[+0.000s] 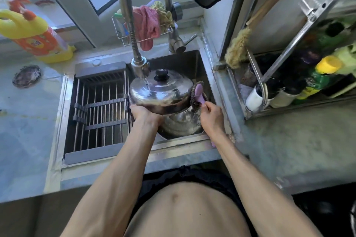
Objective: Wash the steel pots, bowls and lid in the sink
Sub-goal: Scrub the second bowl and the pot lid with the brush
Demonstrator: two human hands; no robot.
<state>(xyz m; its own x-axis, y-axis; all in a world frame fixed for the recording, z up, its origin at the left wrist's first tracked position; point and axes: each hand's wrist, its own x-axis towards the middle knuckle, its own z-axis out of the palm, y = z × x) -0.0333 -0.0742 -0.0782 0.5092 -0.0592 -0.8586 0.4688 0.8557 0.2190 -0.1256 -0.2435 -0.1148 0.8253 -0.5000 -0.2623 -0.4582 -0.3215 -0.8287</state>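
Note:
A domed steel lid (pixel 163 90) with a black knob (pixel 161 74) is held over the sink (pixel 192 59), under a thin stream of water from the pull-down faucet head (pixel 140 67). My left hand (pixel 143 114) grips the lid's near rim. My right hand (pixel 211 115) holds the purple handle of a steel-wool scrubber (pixel 197 93), whose pad touches the lid's right edge. Below the lid a steel pot (pixel 181 125) sits in the basin, partly hidden.
A slatted drain rack (pixel 100 109) fills the sink's left half. A yellow and orange detergent bottle (pixel 36 36) stands at the back left. Cloths hang in a wire caddy (pixel 148 26) behind the tap. A steel shelf with bottles (pixel 300 82) stands to the right.

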